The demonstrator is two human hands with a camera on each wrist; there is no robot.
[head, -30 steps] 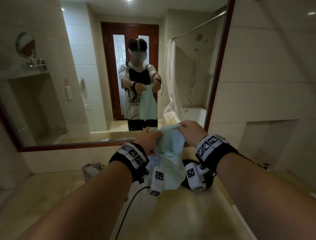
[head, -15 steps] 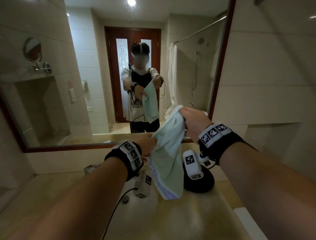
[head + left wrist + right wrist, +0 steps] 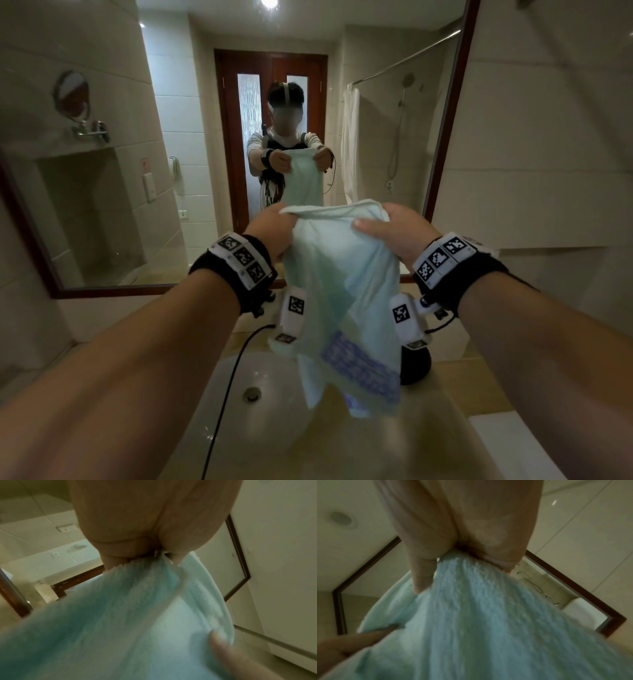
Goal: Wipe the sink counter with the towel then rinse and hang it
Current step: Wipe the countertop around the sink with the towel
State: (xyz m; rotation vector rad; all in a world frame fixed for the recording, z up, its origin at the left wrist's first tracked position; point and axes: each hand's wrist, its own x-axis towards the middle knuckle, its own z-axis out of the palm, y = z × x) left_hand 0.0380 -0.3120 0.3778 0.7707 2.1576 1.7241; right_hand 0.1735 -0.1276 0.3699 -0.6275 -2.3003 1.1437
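Pinched at its two top corners: a pale green terry towel (image 3: 342,274), left hand (image 3: 270,233) on one corner, right hand (image 3: 400,233) on the other, thumbs over the near face and fingers curled behind. Seen close from the wrist views as looped, fuzzy pile bunched between thumb and fingers (image 3: 120,559), the hemmed edge folded over beside the grip. Stretched flat and fairly taut along the top edge, hanging below in soft vertical folds, with a band of blue woven pattern (image 3: 363,370) near the bottom hem. Held up in the air over the round pale basin (image 3: 239,428) and its metal drain (image 3: 252,394), clear of the glossy beige stone counter (image 3: 462,387). Backed by a dark-wood-framed mirror (image 3: 442,137). Half a second ago held slantwise, right hand high and left hand low, cloth gathered narrow; now level, both hands at one height, spread wide and higher.
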